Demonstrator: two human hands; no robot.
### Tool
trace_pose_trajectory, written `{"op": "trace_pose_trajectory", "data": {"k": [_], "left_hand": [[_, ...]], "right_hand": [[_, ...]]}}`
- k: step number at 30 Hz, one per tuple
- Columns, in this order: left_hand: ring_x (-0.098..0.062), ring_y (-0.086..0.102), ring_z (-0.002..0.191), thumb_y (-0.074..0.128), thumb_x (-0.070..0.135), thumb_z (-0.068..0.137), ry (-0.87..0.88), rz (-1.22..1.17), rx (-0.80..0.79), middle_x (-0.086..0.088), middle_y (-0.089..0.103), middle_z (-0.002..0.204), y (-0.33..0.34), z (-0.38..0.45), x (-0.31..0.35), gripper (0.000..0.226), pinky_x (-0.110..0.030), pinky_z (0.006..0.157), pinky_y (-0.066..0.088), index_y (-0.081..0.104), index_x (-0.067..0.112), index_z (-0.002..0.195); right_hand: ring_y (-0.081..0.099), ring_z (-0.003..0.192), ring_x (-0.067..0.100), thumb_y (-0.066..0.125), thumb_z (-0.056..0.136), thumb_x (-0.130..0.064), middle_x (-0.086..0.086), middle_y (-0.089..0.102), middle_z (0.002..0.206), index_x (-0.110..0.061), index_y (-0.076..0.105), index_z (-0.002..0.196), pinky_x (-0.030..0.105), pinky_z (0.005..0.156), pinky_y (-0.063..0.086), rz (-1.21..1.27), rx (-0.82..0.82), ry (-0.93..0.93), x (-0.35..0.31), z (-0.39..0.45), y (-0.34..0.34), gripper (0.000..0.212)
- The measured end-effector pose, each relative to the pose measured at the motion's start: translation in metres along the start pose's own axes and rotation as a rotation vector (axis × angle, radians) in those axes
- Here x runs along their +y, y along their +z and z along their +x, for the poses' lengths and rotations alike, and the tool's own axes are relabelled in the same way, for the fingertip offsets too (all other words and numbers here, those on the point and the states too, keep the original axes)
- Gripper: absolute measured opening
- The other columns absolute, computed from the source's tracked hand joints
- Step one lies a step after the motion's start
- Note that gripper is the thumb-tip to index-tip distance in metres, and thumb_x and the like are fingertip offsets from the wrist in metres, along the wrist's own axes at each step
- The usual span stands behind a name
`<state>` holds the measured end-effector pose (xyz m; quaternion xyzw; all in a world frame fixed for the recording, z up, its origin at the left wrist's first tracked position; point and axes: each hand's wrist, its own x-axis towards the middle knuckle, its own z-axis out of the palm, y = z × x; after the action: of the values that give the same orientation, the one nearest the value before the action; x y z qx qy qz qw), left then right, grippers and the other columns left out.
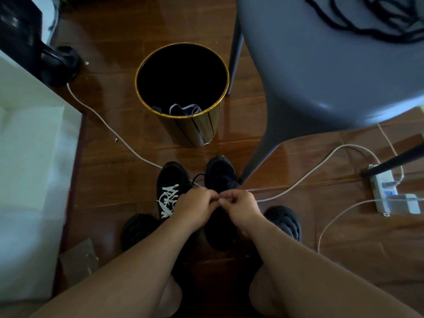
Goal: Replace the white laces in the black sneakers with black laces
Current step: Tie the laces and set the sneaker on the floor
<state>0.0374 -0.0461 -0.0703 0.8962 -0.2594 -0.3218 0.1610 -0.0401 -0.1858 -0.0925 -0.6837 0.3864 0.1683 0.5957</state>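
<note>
1. Bare knees and forearms fill the bottom of the view, reaching forward to the two hands working low over the floor.
2. Left hand [196,206] and right hand [241,206] meet knuckle to knuckle above the right sneaker [220,177]; the fingers of both are curled tight as if pinching a lace, though the lace itself is hidden inside the grips.
3. That sneaker shows a thin black lace [196,177] looping out by its toe side, so it looks already relaced and the step in hand seems to be tying or tightening.
4. Just beside it, the left sneaker [171,180] has its white laces [168,199] in place, so about half the job remains.
5. A removed white lace [184,109] lies at the bottom of the gold-rimmed bin [182,72] ahead of the shoes.
6. More black cord [376,19], probably the spare lace, sits on the grey chair [321,76], well apart from the hands.
7. To do this step well, the person should draw both ends evenly, keep the lace flat through the eyelets, and snug the knot before letting go.
8. A white cable [110,125] runs under the shoes and could be snagged.
</note>
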Motion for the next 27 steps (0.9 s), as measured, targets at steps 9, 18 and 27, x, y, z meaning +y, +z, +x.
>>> {"op": "trace_pose_trajectory", "data": {"k": [9, 18, 27], "left_hand": [[-0.021, 0.063, 0.113, 0.051, 0.047, 0.106, -0.026, 0.161, 0.09, 0.007, 0.066, 0.121, 0.012, -0.006, 0.002, 0.031, -0.045, 0.091, 0.054, 0.068, 0.036, 0.13], [-0.018, 0.068, 0.096, 0.056, 0.042, 0.108, -0.256, -0.259, 0.063, 0.009, 0.071, 0.099, 0.022, -0.006, -0.005, 0.02, -0.039, 0.082, 0.056, 0.074, 0.033, 0.114], [-0.014, 0.067, 0.076, 0.06, 0.04, 0.1, -0.358, -0.285, 0.023, 0.008, 0.071, 0.083, 0.016, -0.007, -0.01, 0.018, -0.037, 0.072, 0.058, 0.071, 0.031, 0.088]], "right_hand": [[0.063, 0.101, 0.013, 0.067, 0.097, -0.017, -0.005, 0.069, 0.108, -0.026, 0.077, 0.109, 0.025, 0.087, 0.051, -0.467, 0.082, -0.247, -0.002, -0.006, -0.002, 0.018], [0.069, 0.072, 0.009, 0.069, 0.089, 0.008, -0.007, 0.075, 0.074, -0.024, 0.074, 0.085, 0.018, 0.059, 0.053, 0.077, -0.132, 0.011, -0.011, -0.007, -0.006, 0.032], [0.04, 0.109, 0.017, 0.069, 0.099, -0.034, -0.007, 0.048, 0.117, -0.034, 0.071, 0.101, 0.032, 0.094, 0.043, -0.789, 0.028, -0.46, 0.002, -0.006, -0.017, 0.004]]}}
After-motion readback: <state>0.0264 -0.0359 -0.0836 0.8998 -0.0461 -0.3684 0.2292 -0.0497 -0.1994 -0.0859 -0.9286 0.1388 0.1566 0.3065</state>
